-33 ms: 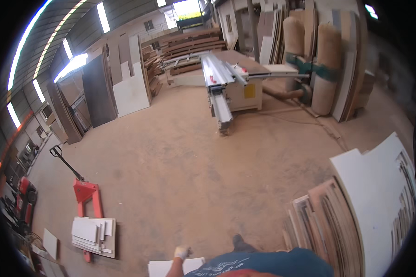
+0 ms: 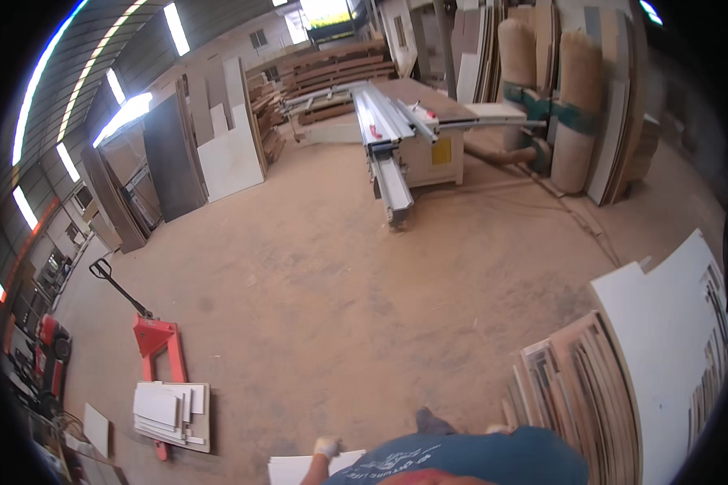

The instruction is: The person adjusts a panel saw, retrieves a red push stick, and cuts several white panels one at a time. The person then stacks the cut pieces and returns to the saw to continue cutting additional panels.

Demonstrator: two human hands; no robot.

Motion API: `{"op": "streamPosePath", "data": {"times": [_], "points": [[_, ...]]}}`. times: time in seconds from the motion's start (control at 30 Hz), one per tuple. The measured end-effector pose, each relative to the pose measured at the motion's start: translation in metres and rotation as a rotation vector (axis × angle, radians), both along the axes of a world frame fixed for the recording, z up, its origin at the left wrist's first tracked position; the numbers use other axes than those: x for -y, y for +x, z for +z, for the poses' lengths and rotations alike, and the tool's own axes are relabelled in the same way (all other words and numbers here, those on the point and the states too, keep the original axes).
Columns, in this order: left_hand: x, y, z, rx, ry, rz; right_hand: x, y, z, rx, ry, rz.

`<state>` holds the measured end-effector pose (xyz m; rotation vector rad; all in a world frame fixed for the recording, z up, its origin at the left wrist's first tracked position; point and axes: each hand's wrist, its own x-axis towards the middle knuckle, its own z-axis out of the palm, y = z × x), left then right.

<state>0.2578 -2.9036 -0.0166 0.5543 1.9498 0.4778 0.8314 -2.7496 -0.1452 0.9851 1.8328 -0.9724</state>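
Note:
At the lower edge, my left hand [image 2: 326,446], in a pale glove, is closed over the far edge of a white panel [image 2: 289,470]. The panel sticks out on both sides of my forearm, and its near part is cut off by the picture's edge. My blue shirt hides most of what lies below me. Beside the shirt's right edge a small pale patch [image 2: 497,430] shows, perhaps my right hand; its fingers cannot be made out. One dark shoe [image 2: 433,422] is visible ahead of the shirt.
A red pallet jack [image 2: 158,333] at left carries a stack of white panels [image 2: 166,408]. To the right lean wooden boards [image 2: 578,368] and a large white sheet [image 2: 663,323]. Ahead stands a sliding table saw [image 2: 433,158], with dust bags [image 2: 581,89] beside it.
The whole scene has shifted slightly to the right in the view. My left hand stays at the white panel's edge. The pale patch beside my shirt shows more plainly.

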Motion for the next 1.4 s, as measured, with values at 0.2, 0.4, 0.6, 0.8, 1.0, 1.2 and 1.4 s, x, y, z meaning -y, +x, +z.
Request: {"op": "streamPosePath", "data": {"times": [0.2, 0.4, 0.6, 0.8, 1.0, 1.2, 1.4], "points": [[-0.117, -0.066, -0.046, 0.040, -0.347, -0.139, -0.363, -0.214, 0.116, -0.226, 0.449, -0.329], [-0.345, -0.183, -0.096, 0.070, -0.325, -0.124, -0.661, -0.457, 0.203, -0.545, 0.470, -0.480], [-0.589, -0.411, -0.035, -0.082, -0.205, -0.032, -0.841, -0.569, 0.232, -0.563, 0.610, -0.366], [-0.981, -0.625, 0.081, -0.128, 0.524, 0.218, -1.061, -0.575, 0.238, -0.561, 0.795, -0.902], [-1.208, -0.654, 0.067, -0.169, 0.407, 0.103, -1.371, -0.597, 0.262, -0.595, 1.289, -0.907], [-1.278, -0.631, 0.004, -0.229, -0.139, -1.107, -1.573, -0.603, 0.285, -0.231, 1.299, -0.861], [-1.442, -0.690, -0.015, -0.116, -0.317, -0.835, -1.639, -0.620, 0.274, -0.086, 1.236, -0.973]]}}
